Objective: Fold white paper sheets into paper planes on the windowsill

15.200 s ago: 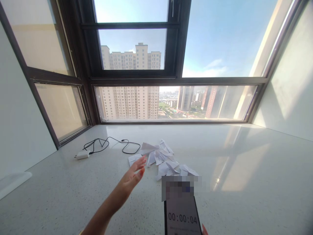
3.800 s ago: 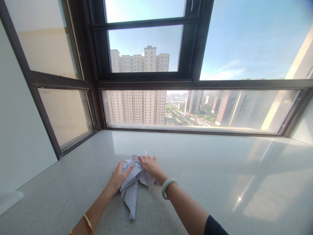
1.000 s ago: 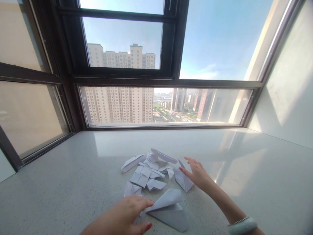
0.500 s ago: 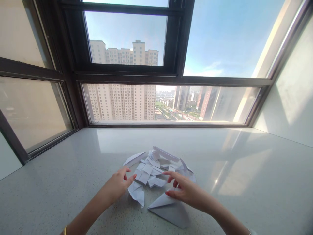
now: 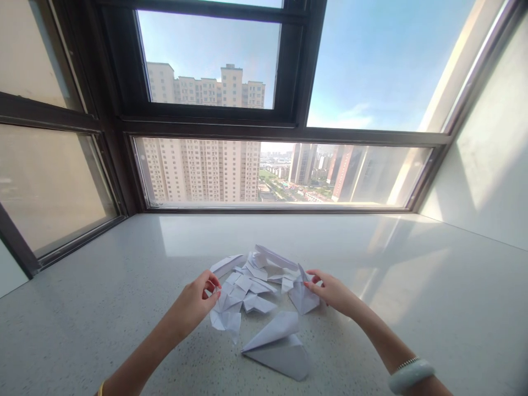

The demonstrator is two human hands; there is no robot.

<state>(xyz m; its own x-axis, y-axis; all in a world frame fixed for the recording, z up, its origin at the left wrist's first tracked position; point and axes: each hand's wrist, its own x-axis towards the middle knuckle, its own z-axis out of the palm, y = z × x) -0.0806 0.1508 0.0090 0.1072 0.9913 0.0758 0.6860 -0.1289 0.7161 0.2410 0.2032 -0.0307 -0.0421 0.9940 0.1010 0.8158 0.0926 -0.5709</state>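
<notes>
White folded-paper pile between your hands.
Left hand pinches left-edge paper; right hand pinches a right-edge piece.

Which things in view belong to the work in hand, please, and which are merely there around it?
Part of the work:
left hand, at the left paper
right hand, at the right paper
paper pile between them
large folded paper in front

Merely there:
sill beneath
window frame behind
buildings outside
pale bangle, worn
</notes>
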